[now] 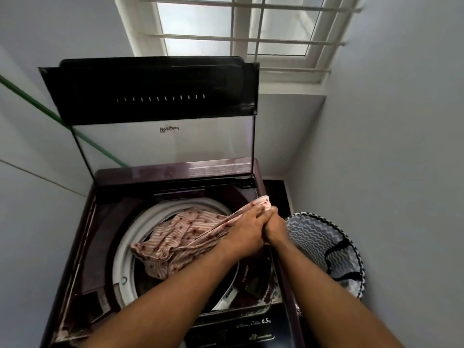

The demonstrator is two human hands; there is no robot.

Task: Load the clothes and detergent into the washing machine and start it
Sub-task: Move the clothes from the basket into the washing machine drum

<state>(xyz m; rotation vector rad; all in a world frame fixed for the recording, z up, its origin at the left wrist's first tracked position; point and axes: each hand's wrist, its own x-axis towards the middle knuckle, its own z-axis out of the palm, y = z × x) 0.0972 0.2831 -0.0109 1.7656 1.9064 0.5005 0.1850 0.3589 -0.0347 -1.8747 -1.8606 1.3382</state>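
Observation:
A dark maroon top-loading washing machine (173,172) stands in front of me with its glass lid (163,136) raised. A pink striped garment with small red flowers (175,237) hangs over the white drum rim (125,247) and into the drum. My left hand (243,234) and my right hand (273,227) are pressed together above the machine's right side, both gripping the garment's upper end, which bunches above my fingers. No detergent is in view.
A laundry basket (326,247) with grey zigzag fabric and a black-and-white rim stands right of the machine. Walls close in on both sides. A barred window (238,26) is above. The control panel (251,330) runs along the machine's near edge.

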